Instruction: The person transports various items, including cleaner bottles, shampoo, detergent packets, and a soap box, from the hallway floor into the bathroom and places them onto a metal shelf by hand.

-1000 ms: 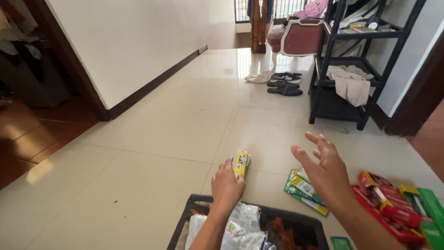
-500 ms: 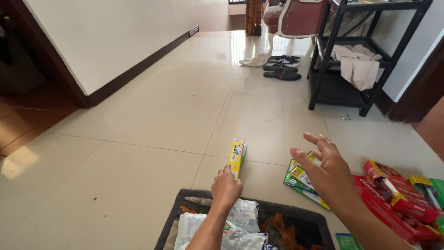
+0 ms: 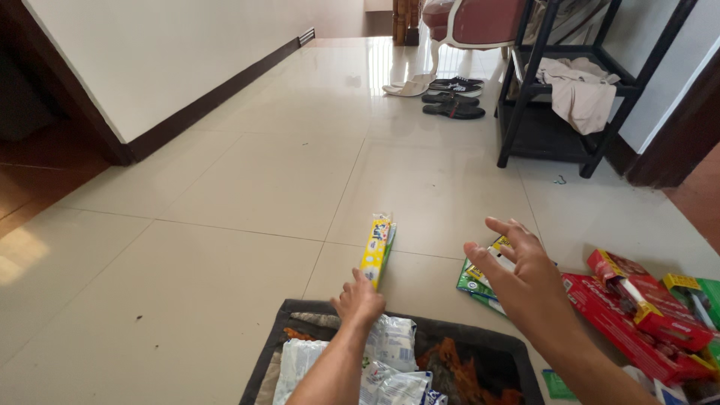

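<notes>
A long yellow carton lies on the cream tiled floor, pointing away from me. My left hand rests at its near end, fingertips touching it, above a dark mat with white plastic packets. My right hand hovers open, fingers spread, over a green and yellow flat box on the floor.
Red cartons and a green one lie at the right. A black shelf rack with draped cloth stands at the back right. Shoes and sandals sit near a red chair. A wall runs along the left.
My left hand has slid back to the carton's near end and laid it flat on the floor. The view tilted down slightly. My right hand stays spread over the green box.
</notes>
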